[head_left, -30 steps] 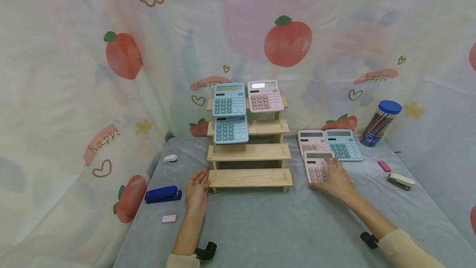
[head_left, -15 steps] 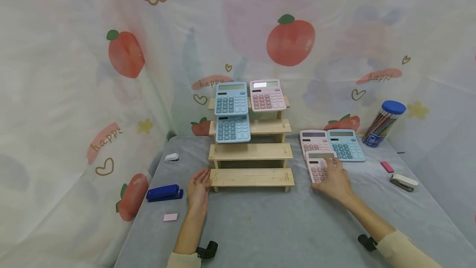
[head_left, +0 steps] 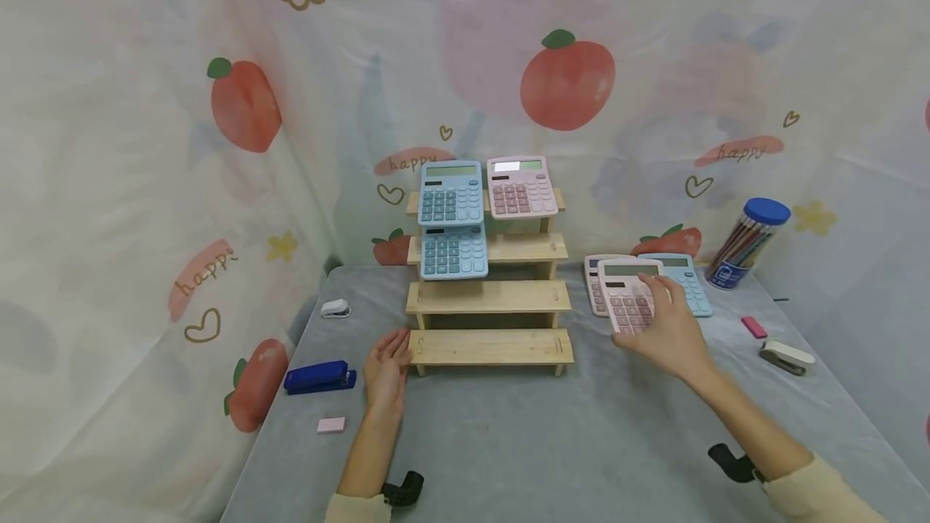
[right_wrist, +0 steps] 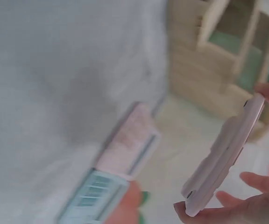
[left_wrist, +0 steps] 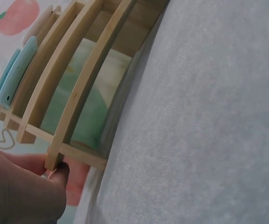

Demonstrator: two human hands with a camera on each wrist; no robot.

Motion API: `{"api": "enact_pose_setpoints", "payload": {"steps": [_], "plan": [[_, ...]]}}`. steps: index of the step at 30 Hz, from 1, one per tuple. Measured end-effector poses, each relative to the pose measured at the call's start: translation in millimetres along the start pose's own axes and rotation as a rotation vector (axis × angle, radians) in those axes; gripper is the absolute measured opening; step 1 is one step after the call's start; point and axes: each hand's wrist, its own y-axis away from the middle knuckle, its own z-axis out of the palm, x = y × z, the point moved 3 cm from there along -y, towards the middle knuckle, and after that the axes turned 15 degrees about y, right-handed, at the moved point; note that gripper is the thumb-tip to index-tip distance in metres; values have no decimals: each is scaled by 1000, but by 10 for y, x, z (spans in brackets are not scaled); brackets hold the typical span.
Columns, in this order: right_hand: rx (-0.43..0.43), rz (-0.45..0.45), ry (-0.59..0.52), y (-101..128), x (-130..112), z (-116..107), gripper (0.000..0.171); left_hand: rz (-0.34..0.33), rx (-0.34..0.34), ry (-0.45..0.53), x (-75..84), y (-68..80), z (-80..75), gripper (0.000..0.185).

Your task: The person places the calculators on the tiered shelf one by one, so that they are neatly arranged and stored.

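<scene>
My right hand (head_left: 674,331) grips a pink calculator (head_left: 626,301) by its edges, holding it raised above the table. In the right wrist view that pink calculator (right_wrist: 225,156) appears edge-on, between the thumb and the fingers. Beneath and behind it lie another pink calculator (head_left: 593,285) and a blue calculator (head_left: 690,281), both partly covered. My left hand (head_left: 387,374) pinches the left end of the lowest step of a wooden tiered rack (head_left: 490,347); in the left wrist view, thumb and finger (left_wrist: 29,163) take that step's corner between them.
On the rack's top step stand a blue calculator (head_left: 450,192) and a pink one; another blue calculator (head_left: 454,253) is one step lower. A blue stapler (head_left: 318,378), pink eraser (head_left: 331,424) and small white stapler (head_left: 336,309) lie left. Right are a pencil jar (head_left: 748,244), eraser (head_left: 754,327) and stapler (head_left: 787,357).
My right hand has lifted the pink calculator off the table, up and slightly to the right, so it now overlaps the two behind it. The left hand stays at the rack.
</scene>
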Motion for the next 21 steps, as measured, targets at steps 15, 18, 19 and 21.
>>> {"api": "enact_pose_setpoints", "payload": {"steps": [15, 18, 19, 21], "plan": [[10, -175, -67, -328, -1068, -336, 106, 10, 15, 9, 22, -24, -44, 59], [-21, -185, -86, -396, -1212, -280, 105, 10, 12, 8, 11, -20, -36, 58], [-30, -190, -94, -416, -1252, -259, 105, 9, 12, 8, 4, -19, -33, 57], [-49, -200, -99, -452, -1331, -213, 105, 8, 9, 9, -9, -17, -25, 56]]}}
